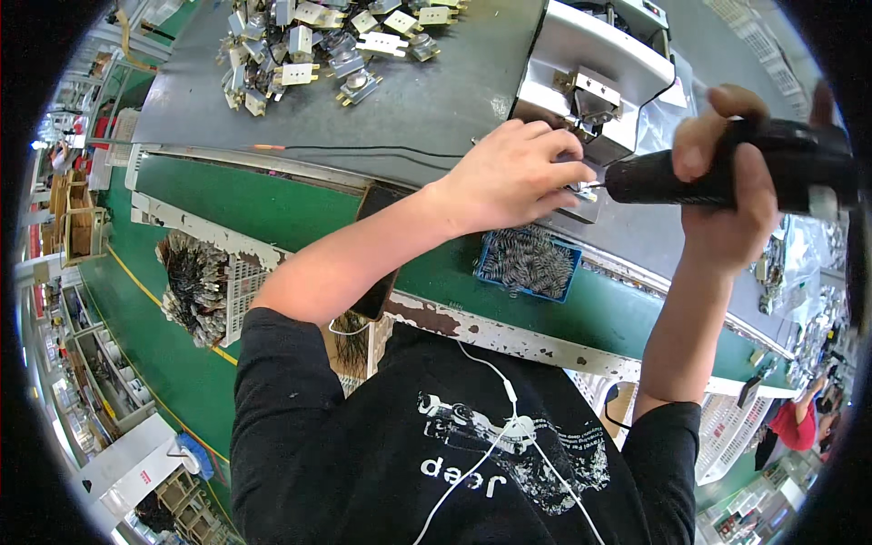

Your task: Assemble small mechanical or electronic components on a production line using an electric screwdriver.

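Note:
My right hand [727, 232] is wrapped around a black electric screwdriver [649, 178], held nearly level with its bit to the left. The bit tip reaches a small shiny metal part [582, 191] at the front of a metal fixture [536, 91]. Around that part the fingers of my left hand [522, 173] are closed, hiding much of it. On the fixture, just beyond my fingertips, sits a switch-like part with a pale top [596, 89]. Below my left hand a blue tray [570, 283] holds many small metal springs [527, 262].
A heap of switch-like metal parts [304, 54] lies at the far left of the grey bench [427, 100]. A thin dark cable [363, 148] crosses the bench. Under my left forearm lies a dark flat phone-like object [374, 295]. Plastic bags and loose parts [790, 272] are at the right.

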`<action>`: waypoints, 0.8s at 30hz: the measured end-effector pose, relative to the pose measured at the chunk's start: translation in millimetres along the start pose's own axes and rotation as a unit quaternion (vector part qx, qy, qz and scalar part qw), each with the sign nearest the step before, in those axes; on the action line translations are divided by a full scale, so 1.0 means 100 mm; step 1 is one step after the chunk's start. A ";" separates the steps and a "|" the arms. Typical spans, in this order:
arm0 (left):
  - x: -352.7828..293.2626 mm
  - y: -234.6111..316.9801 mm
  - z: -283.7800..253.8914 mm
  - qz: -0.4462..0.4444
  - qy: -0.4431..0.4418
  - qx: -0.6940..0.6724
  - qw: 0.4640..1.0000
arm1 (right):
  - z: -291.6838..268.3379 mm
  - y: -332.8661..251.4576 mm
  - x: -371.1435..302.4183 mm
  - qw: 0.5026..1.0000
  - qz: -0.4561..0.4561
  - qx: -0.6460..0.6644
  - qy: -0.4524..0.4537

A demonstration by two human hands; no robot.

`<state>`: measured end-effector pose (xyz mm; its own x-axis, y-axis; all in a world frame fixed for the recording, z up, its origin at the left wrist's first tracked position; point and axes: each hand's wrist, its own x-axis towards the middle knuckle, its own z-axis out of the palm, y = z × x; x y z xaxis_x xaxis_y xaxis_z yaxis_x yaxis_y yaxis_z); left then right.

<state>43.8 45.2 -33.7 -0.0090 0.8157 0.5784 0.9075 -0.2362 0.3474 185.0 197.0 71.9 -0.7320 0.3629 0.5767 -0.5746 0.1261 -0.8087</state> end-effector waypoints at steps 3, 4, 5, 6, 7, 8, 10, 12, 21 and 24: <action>0.03 0.07 0.04 -0.008 0.046 -0.006 0.999 | 0.04 -0.17 0.02 0.999 0.026 -0.002 0.021; 0.11 0.11 0.02 -0.003 0.056 0.015 0.998 | 0.08 -0.25 0.01 0.996 0.021 -0.047 0.073; 0.16 0.13 -0.04 0.002 0.058 0.016 0.998 | 0.04 -0.30 -0.01 0.995 0.009 -0.035 0.091; 0.21 0.13 -0.13 0.004 0.044 0.033 0.999 | -0.03 -0.37 -0.06 0.993 0.006 -0.069 0.099; 0.27 0.12 -0.26 0.003 0.027 0.054 0.998 | -0.09 -0.39 -0.09 0.990 0.002 -0.097 0.105; 0.35 0.12 -0.43 -0.026 0.011 0.068 0.997 | -0.08 -0.41 -0.11 0.990 -0.001 -0.091 0.109; 0.49 0.03 -0.52 -0.027 0.002 0.064 0.998 | -0.04 -0.41 -0.10 0.989 -0.020 -0.072 0.124; 0.50 0.05 -0.51 -0.030 -0.050 0.041 0.997 | -0.01 -0.42 -0.10 0.988 -0.037 -0.055 0.141; 0.26 0.28 -0.03 -0.008 -0.083 0.016 0.996 | -0.06 -0.43 -0.03 0.982 -0.044 -0.129 0.129; 0.29 0.30 0.12 0.020 -0.117 0.097 0.988 | -0.03 -0.43 -0.02 0.979 -0.056 -0.136 0.139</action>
<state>75.3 68.0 -15.6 0.1053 0.9127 0.3948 0.9689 -0.1835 0.1658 212.3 194.1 105.7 -0.5198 0.5654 0.6404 -0.4998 0.4066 -0.7647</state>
